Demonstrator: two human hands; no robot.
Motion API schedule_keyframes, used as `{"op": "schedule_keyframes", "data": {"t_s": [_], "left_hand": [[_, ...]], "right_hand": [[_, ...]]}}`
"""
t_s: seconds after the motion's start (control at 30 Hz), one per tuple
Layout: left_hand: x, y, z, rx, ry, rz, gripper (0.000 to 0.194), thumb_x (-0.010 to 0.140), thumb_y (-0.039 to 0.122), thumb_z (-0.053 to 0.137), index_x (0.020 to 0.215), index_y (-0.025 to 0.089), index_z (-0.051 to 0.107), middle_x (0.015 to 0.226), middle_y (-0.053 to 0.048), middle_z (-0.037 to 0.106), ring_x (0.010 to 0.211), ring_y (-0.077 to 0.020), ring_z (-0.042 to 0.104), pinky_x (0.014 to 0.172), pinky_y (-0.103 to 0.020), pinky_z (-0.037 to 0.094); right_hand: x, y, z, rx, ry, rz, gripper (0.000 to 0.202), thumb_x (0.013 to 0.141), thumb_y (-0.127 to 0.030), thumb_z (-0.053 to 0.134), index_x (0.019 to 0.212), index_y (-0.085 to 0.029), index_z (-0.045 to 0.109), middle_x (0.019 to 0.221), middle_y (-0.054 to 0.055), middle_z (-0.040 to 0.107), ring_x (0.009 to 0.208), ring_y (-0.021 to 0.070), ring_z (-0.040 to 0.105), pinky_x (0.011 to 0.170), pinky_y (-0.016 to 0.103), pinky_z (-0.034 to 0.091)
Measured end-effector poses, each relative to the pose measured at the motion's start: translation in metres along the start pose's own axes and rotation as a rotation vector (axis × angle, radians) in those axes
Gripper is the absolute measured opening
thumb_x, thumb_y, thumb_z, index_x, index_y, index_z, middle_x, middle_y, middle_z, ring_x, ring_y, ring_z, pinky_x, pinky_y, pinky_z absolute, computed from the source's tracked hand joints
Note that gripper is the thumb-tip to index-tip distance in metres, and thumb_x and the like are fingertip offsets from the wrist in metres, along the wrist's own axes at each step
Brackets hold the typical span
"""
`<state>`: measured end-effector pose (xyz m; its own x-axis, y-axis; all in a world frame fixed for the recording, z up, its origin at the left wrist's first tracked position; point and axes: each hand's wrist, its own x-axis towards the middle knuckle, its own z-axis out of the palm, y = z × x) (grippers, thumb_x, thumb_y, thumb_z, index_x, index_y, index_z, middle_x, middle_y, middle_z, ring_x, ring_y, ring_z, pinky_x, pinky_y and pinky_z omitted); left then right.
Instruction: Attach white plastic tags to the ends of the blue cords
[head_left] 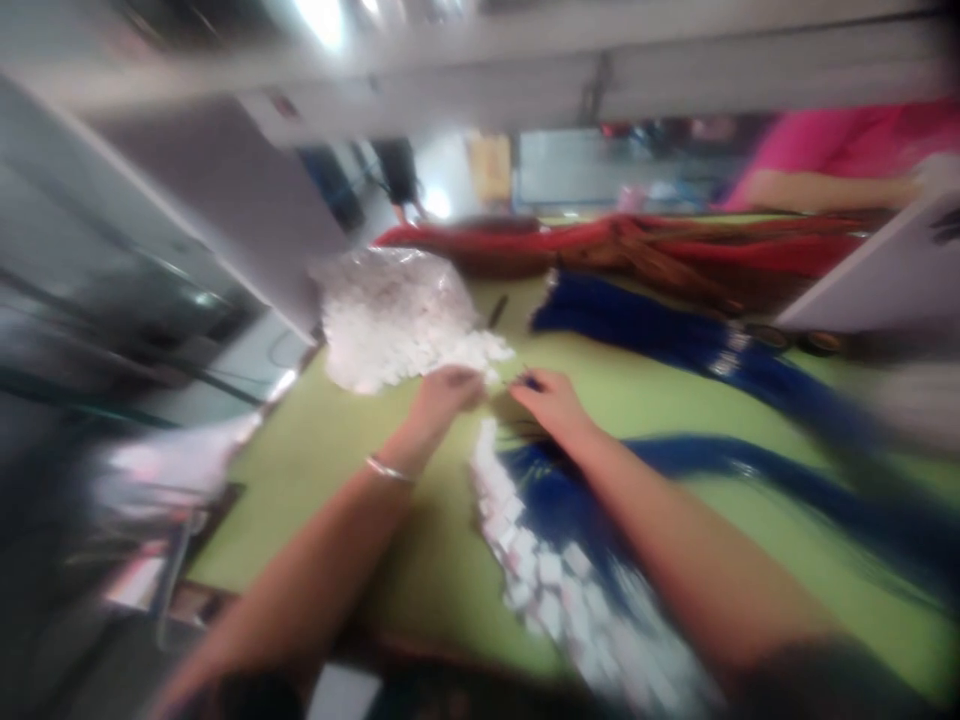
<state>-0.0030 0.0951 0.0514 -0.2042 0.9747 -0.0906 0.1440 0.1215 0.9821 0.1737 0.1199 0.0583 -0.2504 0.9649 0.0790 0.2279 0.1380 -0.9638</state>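
Note:
My left hand (448,392) is closed at the front edge of a heap of small white plastic connectors (375,345), which spills from a clear plastic bag (427,270). Blur hides what its fingertips pinch. To its right, my right hand (553,402) is closed round a bit of blue wire (532,382). Below it, loose blue wires (551,495) lie under my right forearm. A row of white connectors (551,570) runs along the left side of these wires toward me; whether each is attached cannot be made out.
Tied bundles of blue wire (637,315) and red and brown wire (525,240) lie across the green tabletop (300,490). A dark slim object (498,311) rests by the bag. A person in a pink top (832,150) is across the table. A pale panel (202,190) stands left.

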Motion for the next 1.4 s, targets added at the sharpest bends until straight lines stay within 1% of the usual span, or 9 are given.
{"op": "schedule_keyframes", "data": {"t_s": [0.1,0.17,0.37,0.57,0.83,1.03,1.1,1.27,1.4], "left_hand": [[-0.013,-0.002,0.001,-0.425,-0.087,-0.113,0.016,0.065,0.019,0.076,0.076,0.013,0.066,0.071,-0.003,0.067,0.068,-0.0125,0.063,0.075,-0.027,0.051],[-0.017,-0.003,0.004,-0.572,-0.127,-0.149,0.016,0.062,0.014,0.078,0.072,0.013,0.065,0.071,-0.003,0.067,0.069,-0.0113,0.064,0.076,-0.025,0.052],[-0.018,-0.008,0.006,-0.662,-0.201,-0.177,0.015,0.063,0.012,0.078,0.073,0.012,0.068,0.073,-0.004,0.069,0.071,-0.0120,0.065,0.077,-0.026,0.052],[-0.019,-0.010,0.007,-0.560,-0.173,-0.115,0.017,0.062,0.017,0.080,0.072,0.013,0.068,0.072,-0.004,0.070,0.070,-0.0131,0.064,0.077,-0.029,0.053],[-0.020,-0.019,0.007,-0.124,-0.104,0.034,0.016,0.062,0.025,0.079,0.074,0.016,0.072,0.073,-0.005,0.071,0.070,-0.0173,0.064,0.073,-0.031,0.052],[-0.018,-0.026,0.011,-0.142,-0.041,0.002,0.018,0.062,0.026,0.078,0.076,0.017,0.071,0.071,-0.004,0.070,0.069,-0.0161,0.063,0.073,-0.032,0.053],[-0.017,-0.029,0.012,-0.148,-0.035,-0.013,0.017,0.061,0.024,0.078,0.075,0.016,0.071,0.070,-0.004,0.070,0.067,-0.0155,0.063,0.071,-0.031,0.053],[-0.017,-0.031,0.013,-0.073,-0.060,-0.003,0.019,0.062,0.027,0.077,0.075,0.015,0.071,0.068,-0.004,0.069,0.066,-0.0155,0.062,0.069,-0.031,0.052],[-0.023,-0.021,0.005,0.117,-0.188,0.059,0.021,0.067,0.033,0.074,0.076,0.015,0.072,0.073,-0.005,0.070,0.067,-0.0157,0.062,0.068,-0.029,0.051]], "right_hand": [[-0.003,-0.001,0.003,-0.032,-0.039,0.000,0.019,0.063,-0.034,0.057,0.057,-0.016,0.057,0.054,-0.003,0.049,0.058,0.0115,0.043,0.055,0.023,0.034],[-0.005,-0.001,0.004,-0.052,-0.044,-0.025,0.020,0.064,-0.035,0.056,0.056,-0.016,0.055,0.053,-0.004,0.047,0.057,0.0109,0.042,0.054,0.023,0.033],[-0.007,-0.001,0.004,-0.099,-0.062,-0.071,0.022,0.067,-0.035,0.055,0.055,-0.017,0.053,0.052,-0.004,0.044,0.056,0.0100,0.039,0.053,0.022,0.031],[-0.006,0.003,0.004,-0.186,-0.098,-0.101,0.019,0.068,-0.031,0.053,0.061,-0.015,0.059,0.056,-0.003,0.050,0.057,0.0105,0.043,0.055,0.022,0.032],[-0.005,0.008,0.006,-0.352,-0.150,-0.125,0.017,0.067,-0.030,0.054,0.057,-0.016,0.057,0.051,-0.002,0.051,0.053,0.0105,0.042,0.052,0.023,0.029],[-0.003,0.004,0.001,-0.274,-0.171,0.026,0.022,0.067,-0.034,0.054,0.060,-0.014,0.060,0.053,-0.003,0.050,0.054,0.0101,0.041,0.051,0.022,0.030],[-0.003,0.005,0.001,-0.295,-0.164,0.025,0.021,0.067,-0.032,0.053,0.059,-0.014,0.060,0.052,-0.003,0.049,0.054,0.0100,0.041,0.051,0.022,0.030],[-0.003,0.004,0.003,-0.286,-0.222,0.031,0.021,0.067,-0.032,0.053,0.057,-0.015,0.057,0.052,-0.003,0.049,0.054,0.0101,0.042,0.051,0.022,0.030],[0.000,0.000,-0.003,-0.170,-0.105,0.105,0.021,0.065,-0.034,0.057,0.058,-0.015,0.059,0.053,-0.002,0.052,0.056,0.0112,0.044,0.054,0.024,0.033]]}}
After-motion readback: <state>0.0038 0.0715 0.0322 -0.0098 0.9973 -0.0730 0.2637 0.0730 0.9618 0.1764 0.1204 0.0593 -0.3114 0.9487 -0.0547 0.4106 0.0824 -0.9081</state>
